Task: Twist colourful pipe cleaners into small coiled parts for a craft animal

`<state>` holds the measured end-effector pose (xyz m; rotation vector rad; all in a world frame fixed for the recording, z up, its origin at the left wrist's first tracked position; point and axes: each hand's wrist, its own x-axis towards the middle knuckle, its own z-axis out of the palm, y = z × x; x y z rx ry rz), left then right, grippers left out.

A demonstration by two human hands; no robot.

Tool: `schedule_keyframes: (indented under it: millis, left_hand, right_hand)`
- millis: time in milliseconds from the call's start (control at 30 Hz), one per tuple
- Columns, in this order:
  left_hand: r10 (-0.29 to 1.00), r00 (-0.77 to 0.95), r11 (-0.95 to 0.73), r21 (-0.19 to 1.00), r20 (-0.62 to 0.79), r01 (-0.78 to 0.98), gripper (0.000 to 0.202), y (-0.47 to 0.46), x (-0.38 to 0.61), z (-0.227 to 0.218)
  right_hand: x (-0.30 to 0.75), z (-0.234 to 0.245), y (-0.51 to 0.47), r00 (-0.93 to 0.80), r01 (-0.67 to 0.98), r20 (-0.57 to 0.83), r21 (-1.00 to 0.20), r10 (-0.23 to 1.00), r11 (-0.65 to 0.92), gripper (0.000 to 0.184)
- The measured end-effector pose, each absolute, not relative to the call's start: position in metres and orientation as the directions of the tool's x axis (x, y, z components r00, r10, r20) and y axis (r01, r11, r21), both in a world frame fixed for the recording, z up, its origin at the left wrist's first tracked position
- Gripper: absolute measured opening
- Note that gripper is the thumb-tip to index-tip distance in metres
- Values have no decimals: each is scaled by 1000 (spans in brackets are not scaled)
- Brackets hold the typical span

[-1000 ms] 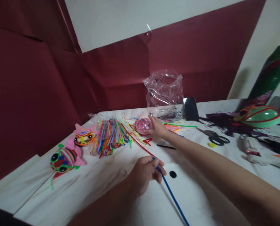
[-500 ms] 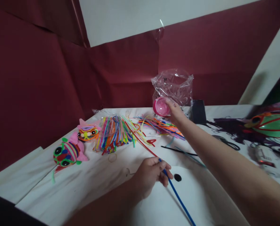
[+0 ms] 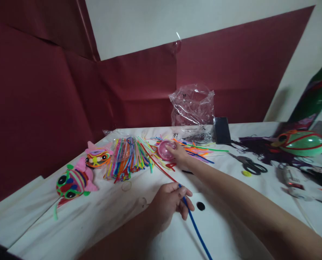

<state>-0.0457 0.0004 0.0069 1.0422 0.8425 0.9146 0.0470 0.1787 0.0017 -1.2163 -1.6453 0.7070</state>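
My left hand (image 3: 173, 200) pinches a blue pipe cleaner (image 3: 197, 231) between thumb and fingers, low over the white tabletop. A red pipe cleaner (image 3: 163, 171) runs from the pile down to these fingers; whether it joins the blue one is hidden. Farther out, my right hand (image 3: 179, 153) grips a shiny pink plastic bowl (image 3: 166, 149) by its right side, at the loose pipe cleaners. Beside the bowl lies the bagged bundle of colourful pipe cleaners (image 3: 130, 157). A small bent red piece (image 3: 171, 167) is just below the bowl.
Two decorated fish figures (image 3: 73, 182) sit at left. A clear plastic bag (image 3: 192, 108) and a dark phone-like slab (image 3: 222, 130) stand at the back. Black scissors (image 3: 251, 166), a white glue gun (image 3: 295, 182) and a green balloon-like figure (image 3: 304, 142) lie at right. A black disc (image 3: 200, 206) rests near my left hand.
My right hand has brought the pink bowl down and left, from in front of the plastic bag to the pipe cleaners. My left hand keeps its pinch. The view has shifted slightly.
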Motion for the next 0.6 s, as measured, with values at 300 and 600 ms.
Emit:
schedule_keyframes:
  millis: [300,600]
  left_hand:
    - [916,376,218,960,-140,-175,32,2,-43,3]
    - [921,365,207,965,-136,-162,31,3,-42,1]
  right_hand:
    - [124,33,202,3,616,418,-716,908,327,34]
    - [173,6,180,-257,793,349,-457,901,403,14]
